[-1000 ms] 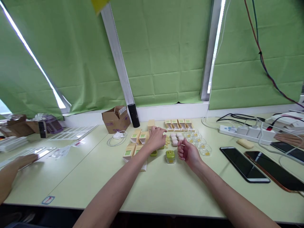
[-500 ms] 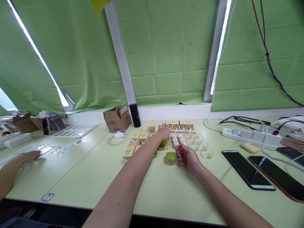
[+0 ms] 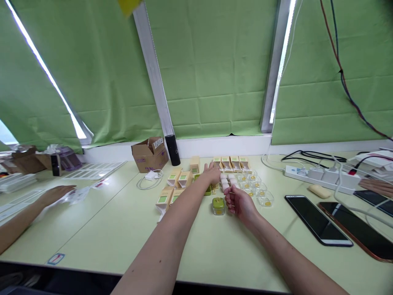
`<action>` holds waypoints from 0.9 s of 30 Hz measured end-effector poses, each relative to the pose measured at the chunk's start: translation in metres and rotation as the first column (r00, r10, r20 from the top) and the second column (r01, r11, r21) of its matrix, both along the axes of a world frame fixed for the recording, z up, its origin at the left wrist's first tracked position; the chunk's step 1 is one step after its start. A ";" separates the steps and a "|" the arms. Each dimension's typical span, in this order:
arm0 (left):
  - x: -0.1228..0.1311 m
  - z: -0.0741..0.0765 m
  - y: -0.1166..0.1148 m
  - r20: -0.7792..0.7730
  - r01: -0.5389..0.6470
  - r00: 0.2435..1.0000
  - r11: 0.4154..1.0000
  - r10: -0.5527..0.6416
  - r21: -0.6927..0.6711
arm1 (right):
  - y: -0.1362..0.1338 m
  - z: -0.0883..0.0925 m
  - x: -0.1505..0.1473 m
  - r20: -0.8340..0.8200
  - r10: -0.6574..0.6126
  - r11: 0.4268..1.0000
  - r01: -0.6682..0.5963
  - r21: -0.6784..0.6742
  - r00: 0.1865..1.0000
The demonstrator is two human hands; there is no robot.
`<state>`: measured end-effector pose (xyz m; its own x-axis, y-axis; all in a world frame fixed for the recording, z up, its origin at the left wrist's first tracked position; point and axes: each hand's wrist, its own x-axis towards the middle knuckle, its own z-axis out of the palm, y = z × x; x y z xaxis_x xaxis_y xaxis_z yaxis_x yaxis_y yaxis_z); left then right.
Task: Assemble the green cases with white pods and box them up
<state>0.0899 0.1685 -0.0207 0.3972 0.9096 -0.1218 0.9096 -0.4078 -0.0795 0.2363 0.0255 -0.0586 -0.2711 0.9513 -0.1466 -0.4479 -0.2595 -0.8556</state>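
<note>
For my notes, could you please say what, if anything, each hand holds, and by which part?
It cannot be told: the left hand and right hand show no clear hold.

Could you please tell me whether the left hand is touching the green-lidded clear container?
Apart: the head view shows tabletop between the left hand and the green-lidded clear container.

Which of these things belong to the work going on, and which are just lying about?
Likely in use, near the left hand and right hand: green-lidded box, whitish blocks, clear containers, small windowed cartons.

Probably just lying about: phones, power strip, black cylinder, cardboard box.
</note>
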 end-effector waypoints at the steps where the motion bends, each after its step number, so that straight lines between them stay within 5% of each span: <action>1: -0.002 0.000 0.000 -0.001 -0.005 1.000 1.000 0.005 -0.004 | 0.000 0.000 0.000 0.003 -0.004 1.000 0.004 0.002 1.000; 12: -0.003 -0.006 -0.001 0.030 -0.048 0.998 0.998 0.047 0.031 | -0.002 0.005 0.002 -0.019 -0.016 1.000 0.016 0.013 1.000; 18: -0.020 0.016 -0.012 0.178 -0.081 0.983 0.969 0.039 0.233 | 0.001 0.007 0.006 -0.040 -0.031 0.999 0.032 0.035 0.999; 23: -0.039 0.032 -0.042 0.271 -0.117 0.962 0.934 0.023 0.336 | 0.003 0.011 0.010 -0.090 -0.083 0.994 0.089 0.056 0.992; 27: -0.046 0.027 -0.090 0.404 -0.040 0.895 0.869 -0.188 0.494 | 0.002 0.016 0.012 -0.098 -0.146 0.982 0.156 0.104 0.984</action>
<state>0.0434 0.0789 0.0065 0.3729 0.7714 0.5157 0.8661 -0.4888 0.1048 0.2486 0.0276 -0.0423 -0.1304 0.9913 -0.0192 -0.5506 -0.0886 -0.8301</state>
